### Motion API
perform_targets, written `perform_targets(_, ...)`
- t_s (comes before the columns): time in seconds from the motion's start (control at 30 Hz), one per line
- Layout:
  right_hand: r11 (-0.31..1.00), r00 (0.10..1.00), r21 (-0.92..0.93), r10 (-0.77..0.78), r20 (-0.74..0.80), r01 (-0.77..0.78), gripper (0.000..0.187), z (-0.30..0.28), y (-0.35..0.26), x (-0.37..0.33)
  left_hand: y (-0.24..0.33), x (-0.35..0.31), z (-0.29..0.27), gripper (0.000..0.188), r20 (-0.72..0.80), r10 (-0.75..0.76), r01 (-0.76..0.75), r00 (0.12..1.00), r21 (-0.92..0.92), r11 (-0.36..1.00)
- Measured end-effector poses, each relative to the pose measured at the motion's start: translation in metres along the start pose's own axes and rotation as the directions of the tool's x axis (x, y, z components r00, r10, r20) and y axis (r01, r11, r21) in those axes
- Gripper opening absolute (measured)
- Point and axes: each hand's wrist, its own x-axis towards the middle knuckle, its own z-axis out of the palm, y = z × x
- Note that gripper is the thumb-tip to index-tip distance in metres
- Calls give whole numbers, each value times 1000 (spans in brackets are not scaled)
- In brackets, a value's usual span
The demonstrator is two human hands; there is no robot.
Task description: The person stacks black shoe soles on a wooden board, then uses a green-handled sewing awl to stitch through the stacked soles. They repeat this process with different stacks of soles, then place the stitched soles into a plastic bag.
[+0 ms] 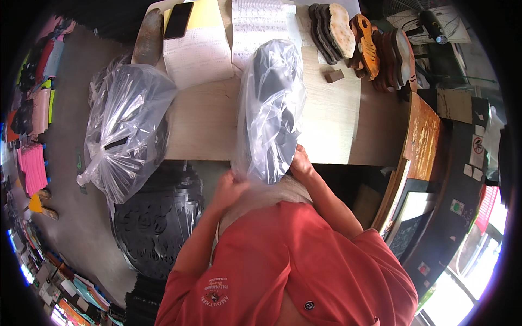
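Note:
A clear plastic bag [270, 103] with dark, long contents stands in front of me at the table's near edge. My right hand [302, 163] is closed at the bag's lower right edge, its fingertips partly hidden behind the plastic. Close to the lower left of the same bag is my left hand [231, 190], smeared by motion, so its fingers and any hold cannot be made out. Another clear plastic bag [128, 130], gathered into a twisted end, rests over the table's left edge with something dark inside.
Papers [198, 60] with writing lie at the table's back, a black phone [179, 20] on them. Back right are stacked sole-shaped pieces [341, 31] and a small brown block [334, 76]. Dark embossed sheets [155, 223] are piled below left. A wooden board [423, 136] stands at right.

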Motion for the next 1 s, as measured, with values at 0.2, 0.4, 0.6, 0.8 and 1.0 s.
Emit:
perform_targets(0.2, 957, 968, -144, -245, 60, 252, 30, 14, 10, 28, -60, 76, -5, 35, -101, 227, -188, 969, 299, 935)
perform_targets(0.4, 782, 887, -477, -462, -12, 401, 46, 17, -67, -48, 32, 51, -22, 37, -491, 236, -352, 839, -158, 923)
perform_targets(0.6, 520, 823, -684, -526, 214, 511, 39, 51, -115, -108, 127, 34, -3, 20, -240, 541, -494, 806, 228, 839)
perform_targets(0.8, 245, 625, -753, -733, 269, 611, 28, 72, -116, -115, 124, 40, 3, 31, -272, 611, -556, 743, 256, 790)
perform_targets(1.0, 192, 605, -763, -735, 305, 618, 26, 64, -121, -126, 137, 11, -1, 22, -221, 610, -597, 761, 127, 792)
